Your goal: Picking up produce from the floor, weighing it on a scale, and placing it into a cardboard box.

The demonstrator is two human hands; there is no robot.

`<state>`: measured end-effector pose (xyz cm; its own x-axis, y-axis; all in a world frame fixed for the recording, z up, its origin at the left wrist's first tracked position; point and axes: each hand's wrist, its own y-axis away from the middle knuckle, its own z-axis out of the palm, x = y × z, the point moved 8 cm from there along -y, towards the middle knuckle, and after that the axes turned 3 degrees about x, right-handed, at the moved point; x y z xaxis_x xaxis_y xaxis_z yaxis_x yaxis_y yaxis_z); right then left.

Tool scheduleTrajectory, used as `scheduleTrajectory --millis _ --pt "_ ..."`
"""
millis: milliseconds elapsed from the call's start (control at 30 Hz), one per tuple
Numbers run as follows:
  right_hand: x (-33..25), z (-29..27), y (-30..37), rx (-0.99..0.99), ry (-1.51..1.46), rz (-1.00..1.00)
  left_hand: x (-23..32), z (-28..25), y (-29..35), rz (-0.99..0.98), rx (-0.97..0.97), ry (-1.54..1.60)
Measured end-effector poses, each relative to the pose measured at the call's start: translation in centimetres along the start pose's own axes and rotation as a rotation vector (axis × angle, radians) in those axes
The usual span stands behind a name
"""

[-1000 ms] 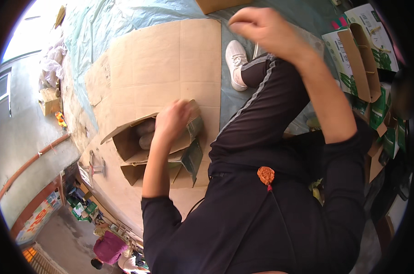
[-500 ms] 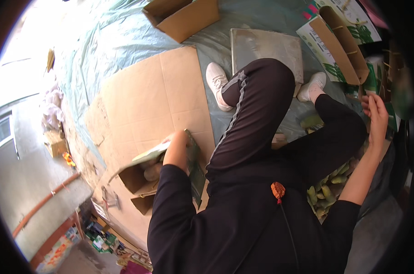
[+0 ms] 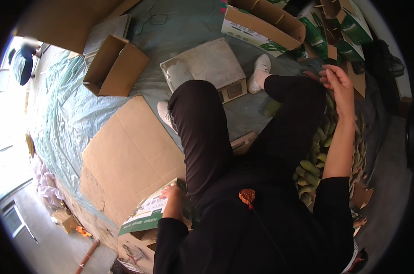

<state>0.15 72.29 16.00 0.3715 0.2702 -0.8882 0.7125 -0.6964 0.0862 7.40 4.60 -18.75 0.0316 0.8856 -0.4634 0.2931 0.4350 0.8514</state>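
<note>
My left hand lies on the printed white-and-green side of a carton beside my left leg, fingers stretched out over the panel. Part of the open carton end shows below, its inside mostly hidden by my sleeve. Out to the right, my right hand is raised with thumb and fingers drawn together, just below a small brown carton corner. Whatever lies between those fingertips is too small to make out. Under my right forearm is a heap of long green radishes.
A flat metal-topped scale stands ahead of my feet. Flat cardboard lies on blue-green plastic sheeting. An open brown box is at far left, and open printed cartons stand far right. Pliers lie at lower left.
The view has swung to the right. The left carton's printed panel now faces up, covering the opening where a radish showed. My right hand remains raised beside the far-right cartons.
</note>
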Motion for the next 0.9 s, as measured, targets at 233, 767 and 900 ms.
scheduleTrajectory --millis 233,767,900 --pt "2.6 -1.9 -1.0 0.074 -0.046 0.011 0.1 9.6 -7.1 0.199 0.555 -0.274" --pt "12.4 -5.6 -9.6 0.271 -0.183 0.107 -0.7 -17.8 -1.5 0.55 0.373 1.268" --pt "11.5 -10.5 -12.6 0.387 -0.23 0.095 4.8 -24.0 7.2 0.514 0.336 1.285"
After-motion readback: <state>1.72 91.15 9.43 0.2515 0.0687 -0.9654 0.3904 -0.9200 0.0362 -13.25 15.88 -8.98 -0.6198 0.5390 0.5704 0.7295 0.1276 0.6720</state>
